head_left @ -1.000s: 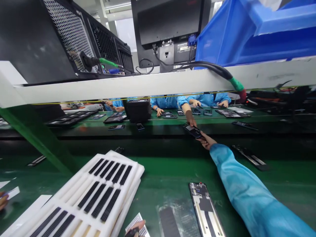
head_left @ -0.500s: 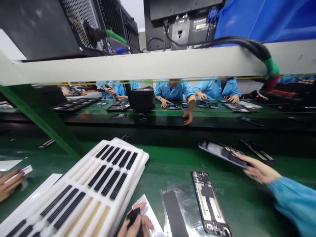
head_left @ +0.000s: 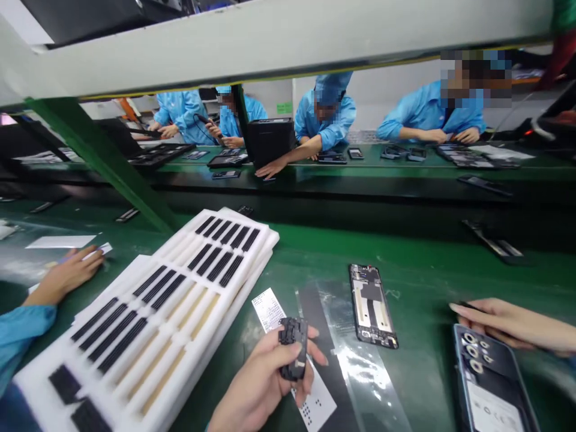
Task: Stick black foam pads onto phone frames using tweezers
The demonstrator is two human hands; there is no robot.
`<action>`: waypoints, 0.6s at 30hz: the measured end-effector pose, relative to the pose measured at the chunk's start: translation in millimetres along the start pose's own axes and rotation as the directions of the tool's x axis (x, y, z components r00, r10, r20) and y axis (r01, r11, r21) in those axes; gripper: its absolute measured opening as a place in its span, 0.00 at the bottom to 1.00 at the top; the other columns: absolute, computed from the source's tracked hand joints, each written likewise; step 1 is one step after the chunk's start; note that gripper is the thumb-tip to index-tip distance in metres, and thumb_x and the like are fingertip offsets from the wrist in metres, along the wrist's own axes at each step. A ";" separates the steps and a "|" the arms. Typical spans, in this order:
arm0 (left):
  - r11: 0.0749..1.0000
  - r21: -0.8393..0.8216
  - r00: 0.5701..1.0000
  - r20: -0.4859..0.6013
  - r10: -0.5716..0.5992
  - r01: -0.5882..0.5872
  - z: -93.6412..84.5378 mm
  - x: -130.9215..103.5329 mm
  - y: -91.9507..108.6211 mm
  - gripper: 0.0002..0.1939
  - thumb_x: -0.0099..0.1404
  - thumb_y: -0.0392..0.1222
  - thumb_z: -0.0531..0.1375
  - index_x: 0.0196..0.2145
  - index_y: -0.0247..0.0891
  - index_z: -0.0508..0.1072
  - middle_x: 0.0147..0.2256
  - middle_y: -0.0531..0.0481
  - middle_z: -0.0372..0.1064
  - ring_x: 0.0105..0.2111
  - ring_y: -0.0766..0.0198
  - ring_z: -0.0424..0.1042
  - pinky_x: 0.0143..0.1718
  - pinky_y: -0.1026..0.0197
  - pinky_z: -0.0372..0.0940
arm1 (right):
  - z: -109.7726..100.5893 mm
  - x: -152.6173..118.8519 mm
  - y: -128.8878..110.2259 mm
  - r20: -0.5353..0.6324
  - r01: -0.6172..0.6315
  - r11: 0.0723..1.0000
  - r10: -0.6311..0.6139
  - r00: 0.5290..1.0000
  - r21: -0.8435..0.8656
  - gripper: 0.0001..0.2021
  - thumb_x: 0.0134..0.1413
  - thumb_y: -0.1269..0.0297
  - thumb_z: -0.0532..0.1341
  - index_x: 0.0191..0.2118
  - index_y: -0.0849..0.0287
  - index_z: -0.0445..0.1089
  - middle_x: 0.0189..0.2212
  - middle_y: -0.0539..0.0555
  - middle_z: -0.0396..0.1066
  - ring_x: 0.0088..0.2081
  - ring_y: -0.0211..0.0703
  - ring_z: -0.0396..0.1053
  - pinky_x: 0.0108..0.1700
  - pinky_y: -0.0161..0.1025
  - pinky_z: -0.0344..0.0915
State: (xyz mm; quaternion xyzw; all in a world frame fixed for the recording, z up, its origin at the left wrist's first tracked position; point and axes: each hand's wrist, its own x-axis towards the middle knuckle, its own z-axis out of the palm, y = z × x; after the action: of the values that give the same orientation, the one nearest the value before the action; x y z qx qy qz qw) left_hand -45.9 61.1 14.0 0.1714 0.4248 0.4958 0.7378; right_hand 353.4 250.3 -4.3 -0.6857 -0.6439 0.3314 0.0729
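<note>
Fingers (head_left: 287, 356) of left hand (head_left: 265, 375) are gripping black block (head_left: 294, 336) over dotted card (head_left: 320, 397); right hand (head_left: 508, 323) is sitting by camera end of phone (head_left: 495, 390), can't tell if gripping.

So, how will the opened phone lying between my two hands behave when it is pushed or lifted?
The opened phone is probably stiff, as it shows no bend. It seems fragile to pick up, since circuit parts show uncovered at its far end. Lying flat on the green bench, it would likely slide, not tip, if pushed.
</note>
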 end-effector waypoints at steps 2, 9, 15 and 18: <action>1.000 -0.024 1.000 0.025 0.009 -0.008 -1.6 -1.9 -3.7 0.16 0.67 0.37 0.59 0.50 0.27 0.73 0.38 0.36 0.76 0.24 0.65 0.71 0.21 0.66 0.64 | -14.8 10.1 -18.4 0.162 0.032 0.991 -0.011 0.987 -0.132 0.25 0.43 0.35 0.55 0.21 0.52 0.74 0.23 0.64 0.75 0.25 0.55 0.74 0.32 0.49 0.68; 0.999 -0.012 0.999 0.036 0.036 -0.035 5.0 -8.2 -5.8 0.18 0.64 0.40 0.60 0.50 0.29 0.72 0.36 0.40 0.73 0.23 0.67 0.68 0.21 0.65 0.61 | -19.3 -15.8 -111.4 -0.037 0.119 0.992 -0.121 0.992 -0.042 0.33 0.47 0.31 0.49 0.34 0.55 0.77 0.17 0.57 0.71 0.19 0.53 0.68 0.28 0.49 0.66; 0.963 0.269 0.999 -0.021 0.038 -0.031 5.6 -5.1 -4.4 0.23 0.62 0.44 0.56 0.53 0.31 0.69 0.35 0.45 0.66 0.27 0.66 0.64 0.25 0.63 0.60 | 49.8 -19.5 -189.3 0.013 0.366 0.753 -0.445 0.895 0.546 0.36 0.55 0.28 0.53 0.25 0.59 0.78 0.21 0.59 0.75 0.24 0.44 0.69 0.30 0.40 0.67; 0.817 0.575 0.991 -0.089 0.102 -0.033 6.9 -1.8 2.0 0.20 0.68 0.47 0.52 0.53 0.35 0.69 0.32 0.49 0.63 0.28 0.64 0.63 0.30 0.60 0.60 | 89.0 3.0 -191.9 0.120 0.220 0.690 -0.409 0.905 0.689 0.37 0.49 0.26 0.57 0.29 0.62 0.76 0.18 0.58 0.74 0.22 0.41 0.69 0.26 0.37 0.65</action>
State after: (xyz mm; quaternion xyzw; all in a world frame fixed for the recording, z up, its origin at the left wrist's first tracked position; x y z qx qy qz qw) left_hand -41.8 61.6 20.1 0.3709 0.5897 0.3804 0.6082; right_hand 144.3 254.7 27.2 -0.4425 -0.5969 0.6078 0.2802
